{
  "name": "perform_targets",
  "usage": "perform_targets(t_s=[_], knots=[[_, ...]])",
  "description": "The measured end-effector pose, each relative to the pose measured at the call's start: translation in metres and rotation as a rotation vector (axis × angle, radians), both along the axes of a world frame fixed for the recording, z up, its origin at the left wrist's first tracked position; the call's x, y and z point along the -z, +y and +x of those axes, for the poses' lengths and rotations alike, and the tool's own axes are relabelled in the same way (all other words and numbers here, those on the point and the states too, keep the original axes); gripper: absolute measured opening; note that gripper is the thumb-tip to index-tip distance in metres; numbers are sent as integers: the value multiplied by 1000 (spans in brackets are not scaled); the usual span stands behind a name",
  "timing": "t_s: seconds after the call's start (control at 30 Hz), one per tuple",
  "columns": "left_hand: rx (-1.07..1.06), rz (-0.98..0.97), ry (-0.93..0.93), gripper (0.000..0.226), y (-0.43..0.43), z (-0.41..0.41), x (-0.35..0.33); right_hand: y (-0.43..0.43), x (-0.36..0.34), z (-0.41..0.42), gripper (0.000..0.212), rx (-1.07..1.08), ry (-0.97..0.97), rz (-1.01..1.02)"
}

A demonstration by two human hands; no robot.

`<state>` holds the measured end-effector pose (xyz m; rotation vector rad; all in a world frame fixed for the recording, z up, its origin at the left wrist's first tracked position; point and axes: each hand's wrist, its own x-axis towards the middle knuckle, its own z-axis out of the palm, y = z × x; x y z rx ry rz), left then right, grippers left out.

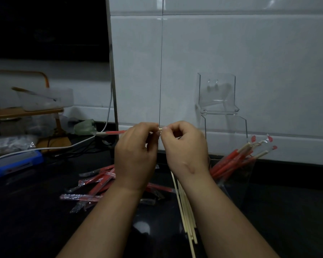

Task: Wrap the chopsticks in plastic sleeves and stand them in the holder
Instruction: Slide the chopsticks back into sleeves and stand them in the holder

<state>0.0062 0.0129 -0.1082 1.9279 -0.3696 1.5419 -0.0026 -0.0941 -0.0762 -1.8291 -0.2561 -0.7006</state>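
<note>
Left hand [136, 146] and right hand [183, 146] pinch one chopstick [114, 132] — fingers curled.

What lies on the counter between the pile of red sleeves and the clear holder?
A bundle of bare wooden chopsticks lies there, between the red sleeves and the clear holder, in the head view.

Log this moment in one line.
left hand: grips sleeved chopsticks | right hand: pinches their end | holder: wrapped pairs inside | bare chopsticks: on counter

A blue box [17, 162] and a white cable [54, 148] lie on the black counter [287, 202] beside a wooden rack [26, 111].
</note>
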Motion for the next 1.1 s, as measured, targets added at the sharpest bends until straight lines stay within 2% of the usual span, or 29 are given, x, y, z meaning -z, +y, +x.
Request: perform_targets(t_s=[0.17,0.3,0.47,0.57,0.77,0.9,1.03,1.1], knots=[[-49,-22,62,16,1,3,-1,-1,-3,-5,17,-13,4,12],[-93,31,71,10,2,5,-1,-2,-6,-9,20,-1,6,65],[-106,30,161,14,2,6,-1,-2,-6,-10,17,-37,-16,150],[-90,33,224,15,3,7,-1,1,-6,-11,23,-50,-48,194],[-109,6,237,4,4,10,-1,2,-4,-13,26,-196,-81,245],[-15,-190,235,12,4,5,-4,0,-3,-6,17,-101,-124,108],[275,-522,241,17,4,0,-9,-1,-1,-5,24,-37,-84,-245],[392,-619,227,20,3,-4,-11,1,0,-8,26,-25,-83,-356]])
